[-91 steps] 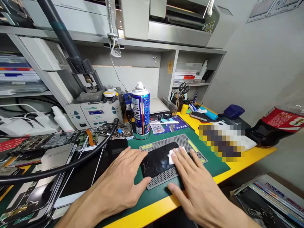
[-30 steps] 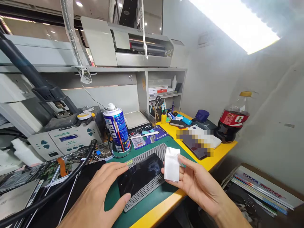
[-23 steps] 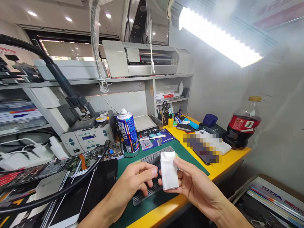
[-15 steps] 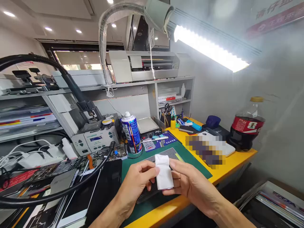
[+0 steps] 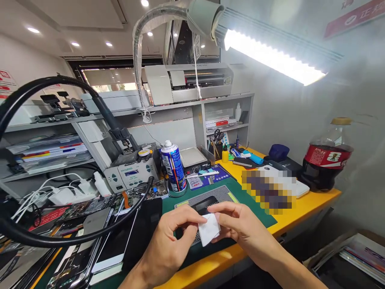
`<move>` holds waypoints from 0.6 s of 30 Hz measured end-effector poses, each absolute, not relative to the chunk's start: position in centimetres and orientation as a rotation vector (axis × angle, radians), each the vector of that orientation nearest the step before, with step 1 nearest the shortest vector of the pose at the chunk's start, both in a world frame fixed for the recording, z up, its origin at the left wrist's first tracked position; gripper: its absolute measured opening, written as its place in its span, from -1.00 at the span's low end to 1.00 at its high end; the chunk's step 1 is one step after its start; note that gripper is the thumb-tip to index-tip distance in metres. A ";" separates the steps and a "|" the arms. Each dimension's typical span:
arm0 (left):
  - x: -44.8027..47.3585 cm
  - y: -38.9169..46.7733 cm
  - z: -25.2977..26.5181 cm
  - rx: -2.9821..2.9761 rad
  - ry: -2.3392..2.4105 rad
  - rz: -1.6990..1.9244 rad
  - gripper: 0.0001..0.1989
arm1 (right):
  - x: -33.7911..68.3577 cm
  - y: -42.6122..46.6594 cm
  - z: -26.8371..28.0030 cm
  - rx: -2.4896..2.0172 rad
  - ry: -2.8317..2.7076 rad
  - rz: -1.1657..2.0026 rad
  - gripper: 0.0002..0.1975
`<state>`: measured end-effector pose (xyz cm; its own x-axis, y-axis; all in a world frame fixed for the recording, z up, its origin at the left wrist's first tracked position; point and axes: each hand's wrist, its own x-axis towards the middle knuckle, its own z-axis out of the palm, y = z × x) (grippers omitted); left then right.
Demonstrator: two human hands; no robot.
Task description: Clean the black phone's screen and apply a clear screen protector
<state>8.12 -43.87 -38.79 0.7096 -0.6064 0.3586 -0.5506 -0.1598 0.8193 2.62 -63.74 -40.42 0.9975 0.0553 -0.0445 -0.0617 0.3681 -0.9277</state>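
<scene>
A folded white tissue is held between both hands above the near part of the bench. My left hand pinches its left upper edge with thumb and index finger. My right hand grips the tissue's right side, thumb on its face and some fingers behind it. Beneath the hands, a perforated grey pad lies on the green mat. A dark phone-like piece rests on that pad, partly covered by my hands.
Behind the mat stands a blue spray can. Phones and circuit boards crowd the left, crossed by a black hose. A cola bottle and a white phone sit at right. A bright lamp hangs overhead.
The tissue has gone from a tall upright rectangle to a smaller, tilted fold between my fingers. The dark piece on the pad shows more now. The view has shifted slightly left.
</scene>
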 end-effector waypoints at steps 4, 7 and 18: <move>7.8 -43.5 -38.6 1.858 -0.954 -0.058 -0.74 | 2.6 -63.5 -40.3 -1.116 0.091 0.107 -0.55; 7.7 -43.2 -38.3 1.836 -0.975 -0.072 -0.71 | 2.6 -63.3 -40.4 -1.038 0.075 0.138 -0.53; 6.9 -44.1 -41.9 1.715 -0.428 -0.441 -0.36 | 3.0 -61.7 -41.7 -1.186 0.059 0.159 -0.58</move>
